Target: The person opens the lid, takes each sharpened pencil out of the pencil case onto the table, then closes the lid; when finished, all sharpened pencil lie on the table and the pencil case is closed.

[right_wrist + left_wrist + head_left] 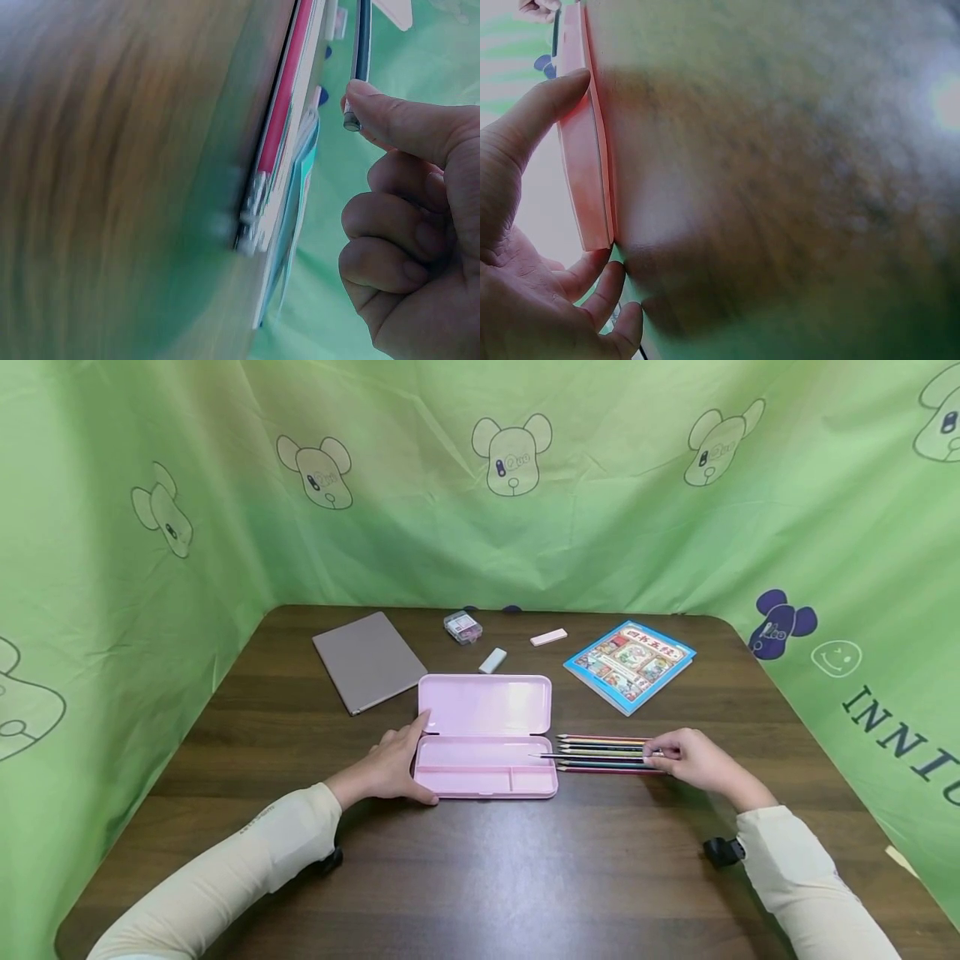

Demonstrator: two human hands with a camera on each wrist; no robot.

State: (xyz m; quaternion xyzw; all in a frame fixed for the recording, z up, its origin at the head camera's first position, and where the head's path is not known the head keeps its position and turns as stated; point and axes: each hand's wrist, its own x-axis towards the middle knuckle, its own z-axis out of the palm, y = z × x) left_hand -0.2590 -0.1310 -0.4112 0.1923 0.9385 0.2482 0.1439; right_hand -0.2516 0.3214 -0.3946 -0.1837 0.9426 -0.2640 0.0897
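An open pink pencil case [483, 735] lies in the middle of the brown table [480, 860], its lid back and its tray bare. My left hand [393, 764] rests against the case's left end, thumb [536, 112] on the near edge and fingers [592, 277] at the lid side of the pink case [585, 172]. Right of the case lies a row of coloured pencils [600, 742]. My right hand [693, 758] pinches the back end of a dark pencil [592, 756], lifted a little, its tip over the case's right end. The right wrist view shows this dark pencil [361, 45] under my thumb [405, 124].
At the back lie a grey notebook [367, 660], a small clear box [462, 627], a white eraser [492, 660], a pink eraser [548, 637] and a blue picture book [630, 664]. Green cloth walls [480, 485] close in three sides.
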